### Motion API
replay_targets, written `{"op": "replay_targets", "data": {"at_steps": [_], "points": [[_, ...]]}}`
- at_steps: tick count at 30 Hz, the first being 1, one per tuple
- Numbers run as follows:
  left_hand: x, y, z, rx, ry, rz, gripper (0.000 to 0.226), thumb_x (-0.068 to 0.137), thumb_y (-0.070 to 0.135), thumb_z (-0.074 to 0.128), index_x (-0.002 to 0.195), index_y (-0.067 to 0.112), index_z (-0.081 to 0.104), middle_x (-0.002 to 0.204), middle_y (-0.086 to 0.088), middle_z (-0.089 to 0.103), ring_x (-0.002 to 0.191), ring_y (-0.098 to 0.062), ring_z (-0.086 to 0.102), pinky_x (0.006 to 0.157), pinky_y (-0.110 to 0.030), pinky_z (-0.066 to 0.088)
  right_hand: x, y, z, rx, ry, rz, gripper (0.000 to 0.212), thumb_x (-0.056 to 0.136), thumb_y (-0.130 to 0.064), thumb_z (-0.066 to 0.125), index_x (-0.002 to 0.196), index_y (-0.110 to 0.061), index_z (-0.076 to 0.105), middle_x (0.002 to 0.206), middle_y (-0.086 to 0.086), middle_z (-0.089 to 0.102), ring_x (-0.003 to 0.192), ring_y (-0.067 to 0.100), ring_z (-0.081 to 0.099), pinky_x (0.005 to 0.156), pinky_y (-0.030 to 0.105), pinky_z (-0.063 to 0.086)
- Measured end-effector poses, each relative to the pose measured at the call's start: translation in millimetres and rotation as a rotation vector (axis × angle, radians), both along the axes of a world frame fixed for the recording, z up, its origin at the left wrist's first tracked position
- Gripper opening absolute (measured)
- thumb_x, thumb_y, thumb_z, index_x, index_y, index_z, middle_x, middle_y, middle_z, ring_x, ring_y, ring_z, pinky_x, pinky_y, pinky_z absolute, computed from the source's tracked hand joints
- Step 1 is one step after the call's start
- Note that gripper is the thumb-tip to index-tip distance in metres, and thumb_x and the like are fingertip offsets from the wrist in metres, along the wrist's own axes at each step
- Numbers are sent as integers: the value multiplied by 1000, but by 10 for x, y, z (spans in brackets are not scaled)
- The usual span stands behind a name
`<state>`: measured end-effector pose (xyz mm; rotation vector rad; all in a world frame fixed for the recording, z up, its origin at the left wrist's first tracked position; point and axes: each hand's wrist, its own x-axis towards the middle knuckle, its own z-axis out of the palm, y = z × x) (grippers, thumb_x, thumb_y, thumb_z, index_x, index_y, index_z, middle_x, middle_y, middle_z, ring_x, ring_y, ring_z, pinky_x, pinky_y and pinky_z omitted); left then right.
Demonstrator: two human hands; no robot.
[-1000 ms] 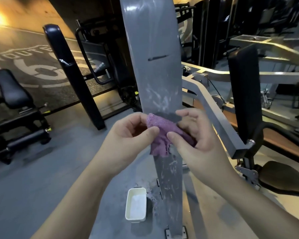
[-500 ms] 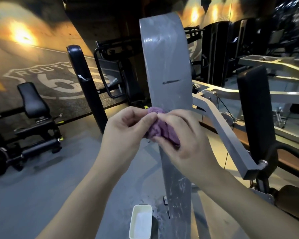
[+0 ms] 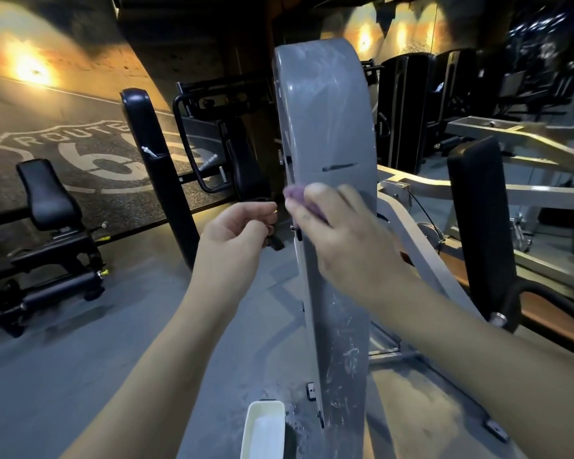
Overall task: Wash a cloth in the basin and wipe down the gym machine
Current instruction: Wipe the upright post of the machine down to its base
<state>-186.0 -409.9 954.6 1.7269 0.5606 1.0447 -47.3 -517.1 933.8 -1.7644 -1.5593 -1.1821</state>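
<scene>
Head view: my left hand [image 3: 237, 230] has let go of the one purple cloth [image 3: 300, 202], fingers loosely curled on nothing; my right hand [image 3: 342, 236] alone presses it on the grey machine column [image 3: 328, 127]. One white basin [image 3: 262, 429] sits on the floor at the column's foot

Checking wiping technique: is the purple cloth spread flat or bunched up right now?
Bunched. The purple cloth shows only as a small wad under the right hand.

Both bare forearms reach forward and up from the bottom edge. The left hand [image 3: 237, 231] hangs with fingers loosely curled, holding nothing. The right hand [image 3: 342, 236], motion-blurred, is raised just beside it, back toward the camera, fingers bent around a purple wad.
</scene>
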Motion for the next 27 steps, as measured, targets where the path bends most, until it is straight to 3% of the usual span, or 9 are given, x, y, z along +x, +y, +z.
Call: {"op": "replay_targets", "data": {"at_steps": [3, 7, 10, 13, 15, 19, 22, 27], "points": [[-19, 20, -59, 20, 13, 7, 35, 94, 1, 54, 102, 24, 78, 98, 8, 78, 98, -8, 71, 95, -35, 57, -33, -70, -89, -39, -43, -22, 51, 88, 4, 64, 138, -7, 63, 124, 5, 62, 94, 25, 52, 70, 19, 24], [21, 32, -87, 21, 8, 25, 34, 93, 4, 54, 98, 27, 78, 96, 9, 77, 95, -7, 71, 85, -28, 55, 16, 83, 386, 13, -39, -53, 50, 89, 1, 45, 137, -3, 60, 115, 13, 55, 93, 31, 46, 69, 38, 47], [53, 36, -100, 45, 13, 39, 34, 93, 5, 53, 100, 28, 77, 97, 10, 76, 89, -6, 70, 73, -17, 53, 53, 108, 494, 24, -65, -101, 49, 87, 3, 49, 134, -4, 61, 118, 15, 57, 94, 33, 46, 69, 40, 48], [51, 67, -106, 85, 36, 67, 32, 93, 7, 55, 101, 31, 75, 95, 15, 75, 84, -1, 68, 65, -12, 48, 56, -21, 151, -78, -170, -67, 47, 93, 2, 31, 128, -2, 64, 120, 15, 60, 89, 33, 49, 64, 40, 48], [39, 97, -118, 115, 53, 94, 31, 93, 8, 55, 101, 31, 75, 93, 18, 74, 84, 2, 67, 66, -13, 46, 47, -97, 24, -143, -210, -51, 42, 98, 0, 34, 125, -1, 66, 116, 14, 63, 86, 33, 53, 63, 41, 50], [40, 93, -156, 153, 61, 88, 32, 93, 8, 54, 97, 35, 72, 91, 25, 72, 86, 4, 66, 72, -16, 49, 35, 13, 407, -128, -204, -123, 44, 79, 5, 61, 122, -2, 67, 114, 13, 58, 91, 35, 49, 63, 41, 48], [74, 64, -201, 150, 53, 68, 30, 93, 7, 55, 100, 32, 72, 94, 19, 72, 90, 4, 65, 74, -11, 49, 55, 81, 687, -107, -163, -169, 43, 82, 2, 57, 123, -6, 65, 118, 12, 54, 95, 35, 46, 67, 47, 50], [109, 77, -238, 183, 50, 39, 31, 90, 7, 56, 110, 25, 73, 103, 16, 72, 97, 1, 65, 88, -25, 55, 70, -110, 173, -240, -264, -83, 43, 87, 0, 46, 125, -4, 65, 121, 11, 61, 87, 34, 51, 66, 45, 50]]}}
